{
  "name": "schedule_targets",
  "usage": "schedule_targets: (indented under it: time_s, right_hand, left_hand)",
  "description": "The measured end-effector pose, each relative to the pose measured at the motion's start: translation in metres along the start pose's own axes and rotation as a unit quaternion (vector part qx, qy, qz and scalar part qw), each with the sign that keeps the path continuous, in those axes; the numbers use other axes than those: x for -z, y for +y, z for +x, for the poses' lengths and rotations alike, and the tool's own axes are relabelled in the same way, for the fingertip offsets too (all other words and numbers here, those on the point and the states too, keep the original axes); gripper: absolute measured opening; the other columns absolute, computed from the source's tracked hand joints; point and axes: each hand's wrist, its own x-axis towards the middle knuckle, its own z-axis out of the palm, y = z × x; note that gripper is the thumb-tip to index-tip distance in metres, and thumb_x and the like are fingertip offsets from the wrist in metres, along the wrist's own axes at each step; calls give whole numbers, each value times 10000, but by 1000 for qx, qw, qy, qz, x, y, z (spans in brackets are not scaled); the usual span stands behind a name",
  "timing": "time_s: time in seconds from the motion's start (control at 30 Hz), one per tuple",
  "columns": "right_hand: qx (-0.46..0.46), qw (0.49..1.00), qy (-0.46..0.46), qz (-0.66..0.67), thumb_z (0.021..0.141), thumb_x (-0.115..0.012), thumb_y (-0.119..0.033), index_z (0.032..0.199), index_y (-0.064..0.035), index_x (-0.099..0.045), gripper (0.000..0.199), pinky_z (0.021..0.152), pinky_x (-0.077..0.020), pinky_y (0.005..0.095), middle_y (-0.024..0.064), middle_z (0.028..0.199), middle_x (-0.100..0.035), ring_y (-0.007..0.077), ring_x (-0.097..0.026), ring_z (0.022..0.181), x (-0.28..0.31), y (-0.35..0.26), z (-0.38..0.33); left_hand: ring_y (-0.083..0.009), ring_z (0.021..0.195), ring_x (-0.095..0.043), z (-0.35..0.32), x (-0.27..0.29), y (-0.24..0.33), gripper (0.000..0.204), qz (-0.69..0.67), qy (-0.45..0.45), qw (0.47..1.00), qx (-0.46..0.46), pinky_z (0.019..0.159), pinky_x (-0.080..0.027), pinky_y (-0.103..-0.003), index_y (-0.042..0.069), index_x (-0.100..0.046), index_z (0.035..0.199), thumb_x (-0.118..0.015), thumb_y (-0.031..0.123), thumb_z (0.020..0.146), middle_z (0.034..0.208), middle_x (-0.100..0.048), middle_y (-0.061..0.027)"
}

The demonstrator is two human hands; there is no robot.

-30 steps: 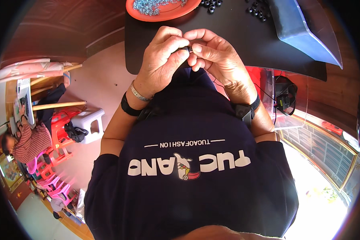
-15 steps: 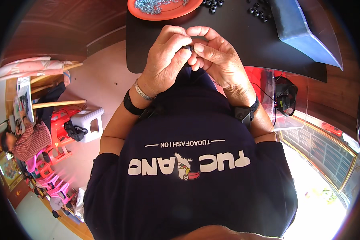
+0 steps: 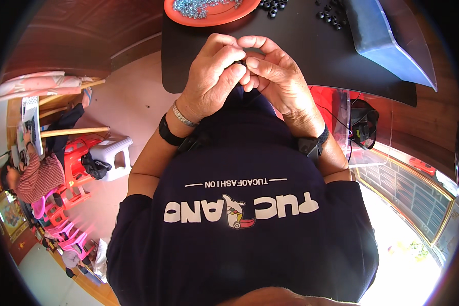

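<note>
One black table is seen across the top, and at its right a blue bin is set. Up at the top edge, a red plate is placed. Over the table's near edge the two hands are held together: by the left hand a narrow pinch is made with thumb and forefinger; by the right hand a wide arch is formed, its forefinger tip laid near the left fingers. Black beads are scattered in two groups, one beside the plate, one near the bin. Between the hands, a black piece is pinched by the left fingers, mostly hidden; whether it is also gripped by the right cannot be told. Smallest, silvery bits are heaped on the plate.
</note>
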Motion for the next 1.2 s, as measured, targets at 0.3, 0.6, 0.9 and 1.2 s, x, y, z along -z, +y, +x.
schedule_targets:
  time_s: [0.3,0.6,0.9,1.2]
  right_hand:
    - [-6,1000,4,-21,890,-551,-69,1184,9,-490,310,628,-529,248,94,875,-617,131,-605,700,-3,-1,-2]
    - [-4,1000,17,-18,900,-563,-94,1166,3,-516,287,624,-524,242,62,854,-609,127,-606,695,-4,1,-2]
    - [-27,995,-33,95,903,-589,-131,1180,-4,-525,311,643,-514,233,80,942,-598,129,-604,743,13,10,4]
    - [-37,992,-52,108,886,-613,-109,1189,-8,-519,333,679,-506,235,69,974,-589,134,-603,766,15,11,4]
  left_hand:
    - [-119,651,-567,-1,-2,-2,84,19,17,1000,-7,578,-494,-259,-58,-527,887,-474,-96,833,937,-438,-90]
    - [-111,648,-558,-3,-2,-3,74,19,22,1000,1,584,-491,-254,-47,-534,882,-498,-83,829,919,-444,-84]
    - [-157,801,-572,-11,1,-15,139,-49,17,997,48,717,-477,-273,-38,-570,969,-532,63,881,1002,-511,-102]
    - [-163,847,-562,-12,-4,-20,151,-68,48,995,48,762,-469,-275,-43,-590,972,-537,65,881,1011,-519,-94]
